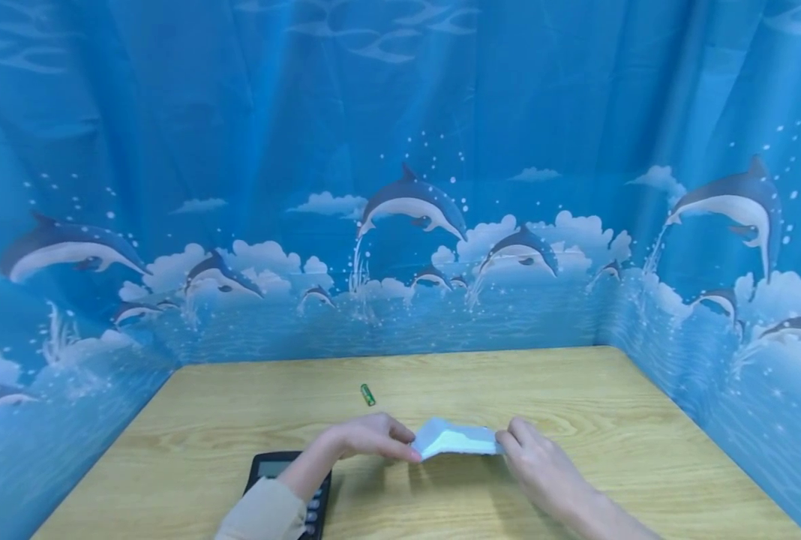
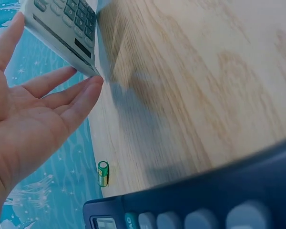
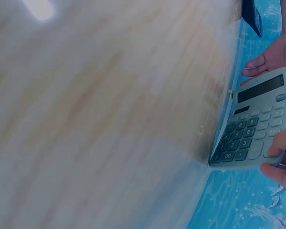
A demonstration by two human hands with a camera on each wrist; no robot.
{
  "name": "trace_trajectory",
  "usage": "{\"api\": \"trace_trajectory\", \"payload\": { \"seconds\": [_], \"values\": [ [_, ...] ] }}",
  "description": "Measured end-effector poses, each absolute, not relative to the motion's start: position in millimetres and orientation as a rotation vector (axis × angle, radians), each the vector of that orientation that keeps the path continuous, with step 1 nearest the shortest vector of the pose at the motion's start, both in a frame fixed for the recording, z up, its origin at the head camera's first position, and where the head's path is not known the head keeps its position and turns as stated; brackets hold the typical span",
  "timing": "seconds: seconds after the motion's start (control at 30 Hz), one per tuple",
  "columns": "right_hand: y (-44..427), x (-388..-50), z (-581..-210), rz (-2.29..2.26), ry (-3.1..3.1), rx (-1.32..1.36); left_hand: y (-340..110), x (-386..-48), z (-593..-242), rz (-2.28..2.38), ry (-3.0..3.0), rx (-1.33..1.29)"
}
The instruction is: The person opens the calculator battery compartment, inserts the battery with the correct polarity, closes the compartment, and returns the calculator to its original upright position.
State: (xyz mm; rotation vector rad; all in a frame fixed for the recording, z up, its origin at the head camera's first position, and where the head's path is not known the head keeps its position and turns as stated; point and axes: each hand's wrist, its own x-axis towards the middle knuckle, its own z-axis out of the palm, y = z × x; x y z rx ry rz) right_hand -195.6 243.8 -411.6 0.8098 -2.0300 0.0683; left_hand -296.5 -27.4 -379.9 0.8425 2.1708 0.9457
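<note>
A white calculator (image 1: 464, 440) is held above the wooden table between both hands, its keys and display showing in the right wrist view. My right hand (image 1: 542, 469) pinches it by the key end, thumb and fingers (image 3: 279, 176) at the corner. At the display end, my left hand (image 1: 373, 439) holds it, with thumb and fingertips (image 2: 93, 86) at the edges in the left wrist view. Under my left forearm lies a black calculator (image 1: 314, 510), partly hidden by the sleeve. A green battery (image 1: 368, 394) lies on the table beyond my left hand.
The wooden table (image 1: 238, 405) has a light grain and rounded far corners. A blue curtain (image 1: 292, 150) printed with dolphins, clouds and waves hangs behind it and along both sides.
</note>
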Motion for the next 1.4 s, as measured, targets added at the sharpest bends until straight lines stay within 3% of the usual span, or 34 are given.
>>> {"api": "trace_trajectory", "payload": {
  "seconds": [0.53, 1.4],
  "values": [
    [234.3, -187.8, -417.8, 0.047, -2.364, 0.775, -17.1, -278.2, -381.0, 0.502, 2.513, 0.946],
    [228.4, -188.8, -418.8, 0.044, -2.684, 1.053, -3.1, -255.8, -389.2, 0.191, 2.646, 0.925]
  ]
}}
